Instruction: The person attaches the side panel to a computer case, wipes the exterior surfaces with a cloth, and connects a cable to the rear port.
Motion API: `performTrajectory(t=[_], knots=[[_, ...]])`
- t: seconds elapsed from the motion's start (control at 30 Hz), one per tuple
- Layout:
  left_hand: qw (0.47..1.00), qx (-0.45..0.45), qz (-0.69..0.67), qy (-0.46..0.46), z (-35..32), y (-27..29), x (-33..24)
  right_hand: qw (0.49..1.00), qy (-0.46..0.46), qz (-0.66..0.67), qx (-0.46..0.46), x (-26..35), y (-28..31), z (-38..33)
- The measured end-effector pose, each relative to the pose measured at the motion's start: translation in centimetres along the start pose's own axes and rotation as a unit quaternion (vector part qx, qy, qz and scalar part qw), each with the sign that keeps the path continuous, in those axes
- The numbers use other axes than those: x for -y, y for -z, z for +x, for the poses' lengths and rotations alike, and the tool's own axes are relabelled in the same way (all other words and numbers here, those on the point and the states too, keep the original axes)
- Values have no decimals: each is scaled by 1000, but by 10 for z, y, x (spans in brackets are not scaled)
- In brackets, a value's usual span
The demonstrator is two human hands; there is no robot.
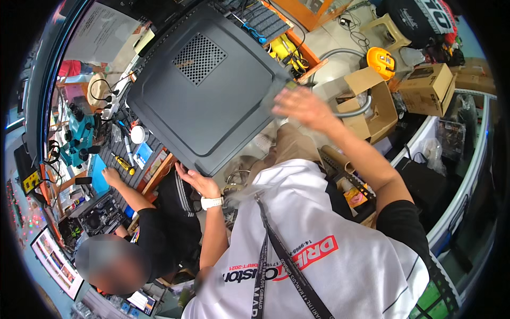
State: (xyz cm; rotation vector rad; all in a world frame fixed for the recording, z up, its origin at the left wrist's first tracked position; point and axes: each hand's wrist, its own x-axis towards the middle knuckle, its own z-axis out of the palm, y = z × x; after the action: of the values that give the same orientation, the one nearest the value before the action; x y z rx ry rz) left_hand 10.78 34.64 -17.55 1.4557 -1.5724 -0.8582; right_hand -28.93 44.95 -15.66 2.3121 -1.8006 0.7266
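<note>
A black computer case [212,101] with a perforated vent [200,58] on its upward side lies tilted across the bench in front of me. My left hand [201,183], with a white watch on its wrist, has its fingers stretched out against the case's near left corner. Over the case's right edge is my right hand [304,108], smeared by motion. Its fingertips are blurred, and I cannot make out whether they hold anything. A small yellow-green patch shows just beyond them.
A co-worker's hand [111,176] rests at the bench on the left, near a yellow screwdriver [124,164] and a teal microscope [79,135]. A blue screwdriver [249,29] lies beyond the case. Right of me stand an open cardboard box [380,114] and a yellow vacuum head [381,63].
</note>
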Motion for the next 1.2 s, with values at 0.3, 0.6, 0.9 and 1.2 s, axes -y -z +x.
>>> performTrajectory(t=[0.3,0.6,0.9,1.2], knots=[[997,44,-37,46,1,2,-6,969,138,198,-50,162,-72,75],[982,99,163,0,10,13,0,873,-304,220,-312,14,-62,-48],[949,199,241,-34,23,41,24,557,-629,392,-373,138,-144,2],[942,247,215,-69,29,42,23,383,-741,413,-365,169,-194,45]])
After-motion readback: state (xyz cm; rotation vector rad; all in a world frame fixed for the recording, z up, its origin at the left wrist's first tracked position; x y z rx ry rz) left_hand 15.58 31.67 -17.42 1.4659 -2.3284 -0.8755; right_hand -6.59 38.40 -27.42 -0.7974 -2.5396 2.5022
